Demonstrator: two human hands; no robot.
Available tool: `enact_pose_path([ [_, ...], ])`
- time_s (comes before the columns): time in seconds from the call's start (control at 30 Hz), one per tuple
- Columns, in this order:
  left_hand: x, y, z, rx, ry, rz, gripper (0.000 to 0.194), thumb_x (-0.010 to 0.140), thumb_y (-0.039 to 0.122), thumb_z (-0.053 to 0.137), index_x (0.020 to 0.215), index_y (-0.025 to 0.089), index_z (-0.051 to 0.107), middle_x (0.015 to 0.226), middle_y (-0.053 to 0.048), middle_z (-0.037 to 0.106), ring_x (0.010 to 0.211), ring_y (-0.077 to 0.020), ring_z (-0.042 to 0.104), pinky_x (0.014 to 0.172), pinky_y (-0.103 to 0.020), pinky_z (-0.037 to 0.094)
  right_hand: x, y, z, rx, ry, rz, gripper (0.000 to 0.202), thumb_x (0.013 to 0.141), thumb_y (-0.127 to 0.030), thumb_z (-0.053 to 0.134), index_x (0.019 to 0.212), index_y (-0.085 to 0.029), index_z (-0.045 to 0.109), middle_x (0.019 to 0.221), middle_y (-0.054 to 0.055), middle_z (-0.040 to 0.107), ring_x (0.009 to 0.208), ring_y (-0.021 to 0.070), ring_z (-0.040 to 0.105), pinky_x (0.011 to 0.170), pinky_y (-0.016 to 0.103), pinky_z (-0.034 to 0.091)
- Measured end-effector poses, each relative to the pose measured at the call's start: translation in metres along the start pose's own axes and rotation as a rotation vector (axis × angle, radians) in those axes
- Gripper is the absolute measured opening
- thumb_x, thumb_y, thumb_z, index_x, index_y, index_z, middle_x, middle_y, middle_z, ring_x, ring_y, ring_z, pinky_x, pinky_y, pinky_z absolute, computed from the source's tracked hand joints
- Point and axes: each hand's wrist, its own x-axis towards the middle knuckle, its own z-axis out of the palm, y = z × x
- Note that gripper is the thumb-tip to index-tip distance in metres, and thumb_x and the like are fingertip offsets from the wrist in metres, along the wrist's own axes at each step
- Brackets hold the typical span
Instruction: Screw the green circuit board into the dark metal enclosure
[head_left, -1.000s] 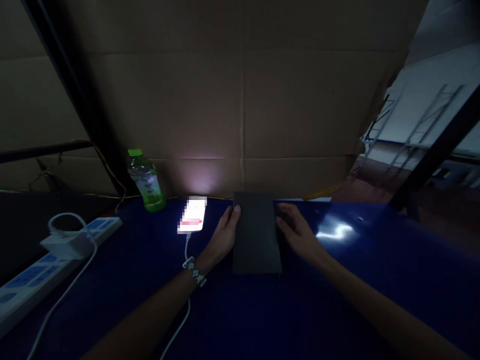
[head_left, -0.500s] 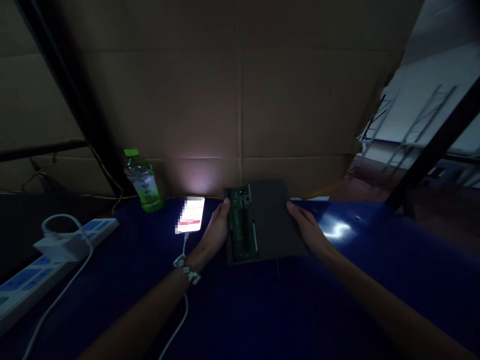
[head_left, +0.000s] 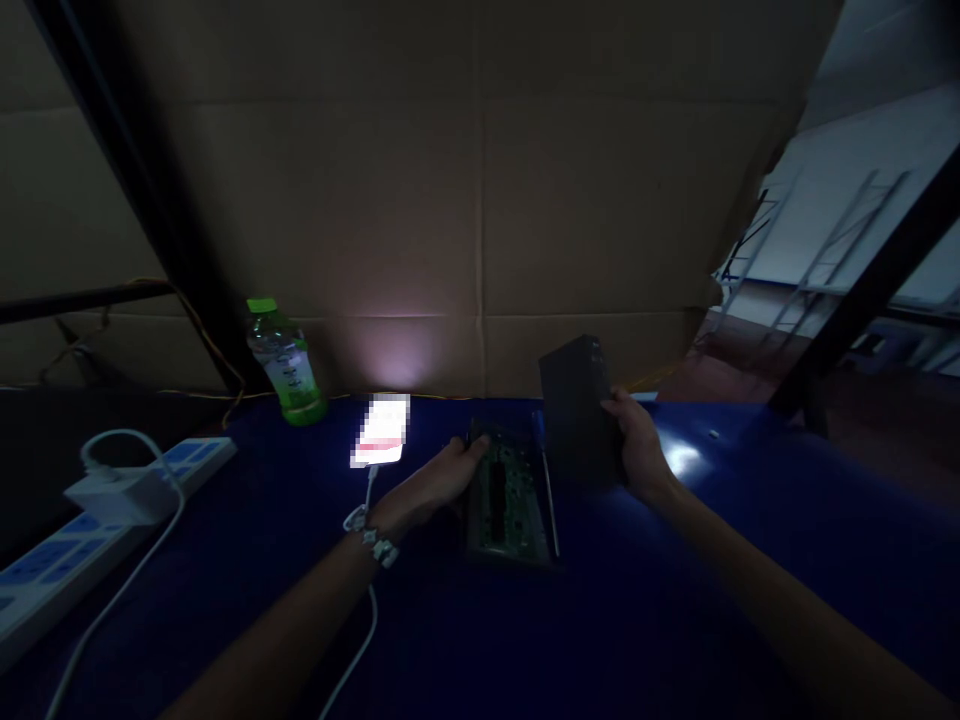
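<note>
A dark box-like cover (head_left: 574,410) is tilted up in my right hand (head_left: 637,445), whose fingers are wrapped round its right edge. My left hand (head_left: 457,470) grips the upper left edge of a dark tray-like casing with a green circuit board (head_left: 514,500) inside it. The thumb lies over the rim and the other fingers are partly hidden. Between the casing and the cover, a thin screwdriver (head_left: 550,490) with a blue handle lies on the blue table. The cover and the casing are apart.
A lit phone (head_left: 382,430) lies left of my left hand, with a white cable (head_left: 373,610) running from it. Farther left stand a green-capped bottle (head_left: 289,365) and a white power strip (head_left: 191,460) with a plugged-in adapter. Behind the table (head_left: 675,590) rises a cardboard wall (head_left: 480,200).
The cover has come off the casing to the right in my right hand, baring the circuit board. My left hand has lowered the casing toward me, and the screwdriver now shows.
</note>
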Motion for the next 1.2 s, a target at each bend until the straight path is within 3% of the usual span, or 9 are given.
enact_pose_path([
  [0.1,-0.001,0.001,0.003,0.056,0.005,0.076,0.057,0.080,0.052,0.059,0.115,0.010,0.046,0.104,-0.018,0.063,0.084,-0.0273,0.065,0.062,-0.034,0.051,0.001,-0.009,0.005,-0.023,-0.060,-0.068,0.013,0.079,-0.031,0.054,0.075,-0.023,0.045,0.062,-0.005,0.042,0.054,0.0127,0.040,0.051,0.025,0.032],
  [0.2,-0.001,-0.001,0.006,0.191,0.050,0.181,0.057,0.080,0.044,0.061,0.119,0.008,0.040,0.102,-0.019,0.063,0.082,-0.0263,0.065,0.063,-0.033,0.051,0.009,-0.020,0.014,-0.161,-0.262,-0.154,0.013,0.080,-0.030,0.056,0.081,-0.023,0.046,0.058,-0.007,0.040,0.050,0.0115,0.035,0.049,0.025,0.027],
  [0.3,0.001,-0.006,0.008,0.344,0.051,0.186,0.055,0.083,0.043,0.054,0.124,0.010,0.036,0.086,-0.014,0.065,0.061,-0.0223,0.064,0.052,-0.031,0.048,0.024,-0.032,0.025,-0.464,-0.441,-0.329,0.010,0.081,-0.027,0.057,0.086,-0.022,0.050,0.057,-0.006,0.044,0.051,0.0117,0.040,0.051,0.026,0.028],
  [0.37,0.002,-0.010,0.010,0.433,0.069,0.213,0.052,0.084,0.041,0.051,0.124,0.011,0.038,0.081,-0.012,0.065,0.055,-0.0212,0.062,0.049,-0.030,0.044,0.035,-0.042,0.034,-0.710,-0.478,-0.431,0.010,0.080,-0.024,0.058,0.089,-0.021,0.055,0.063,-0.003,0.053,0.055,0.0128,0.046,0.053,0.027,0.030],
  [0.53,0.004,-0.015,0.012,0.647,0.164,0.342,0.054,0.082,0.034,0.048,0.128,0.006,0.043,0.083,-0.018,0.067,0.073,-0.0309,0.066,0.060,-0.035,0.044,0.053,-0.056,0.064,-1.122,-0.583,-0.483,0.007,0.079,-0.026,0.063,0.084,-0.022,0.066,0.077,0.002,0.067,0.067,0.0179,0.059,0.053,0.029,0.029],
  [0.7,0.001,-0.012,0.012,0.727,0.139,0.379,0.064,0.081,0.031,0.047,0.135,0.000,0.037,0.083,-0.021,0.068,0.076,-0.0342,0.067,0.060,-0.036,0.043,0.054,-0.042,0.097,-1.184,-0.648,-0.502,0.025,0.079,-0.023,0.064,0.103,-0.025,0.072,0.097,0.004,0.073,0.088,0.0236,0.065,0.066,0.031,0.041],
  [0.83,-0.004,-0.004,0.013,0.775,0.135,0.350,0.058,0.081,0.027,0.047,0.132,0.002,0.040,0.086,-0.020,0.069,0.077,-0.0325,0.067,0.062,-0.036,0.043,0.053,-0.024,0.109,-1.196,-0.693,-0.478,0.030,0.080,-0.021,0.064,0.108,-0.024,0.072,0.106,0.007,0.073,0.099,0.0260,0.065,0.072,0.032,0.043],
  [1.2,-0.004,-0.005,0.014,0.749,0.133,0.378,0.052,0.080,0.025,0.046,0.128,0.006,0.044,0.081,-0.017,0.068,0.073,-0.0310,0.066,0.062,-0.035,0.043,0.056,0.006,0.090,-1.240,-0.694,-0.410,0.034,0.075,-0.016,0.063,0.107,-0.024,0.072,0.104,0.008,0.073,0.097,0.0269,0.065,0.074,0.034,0.043],
])
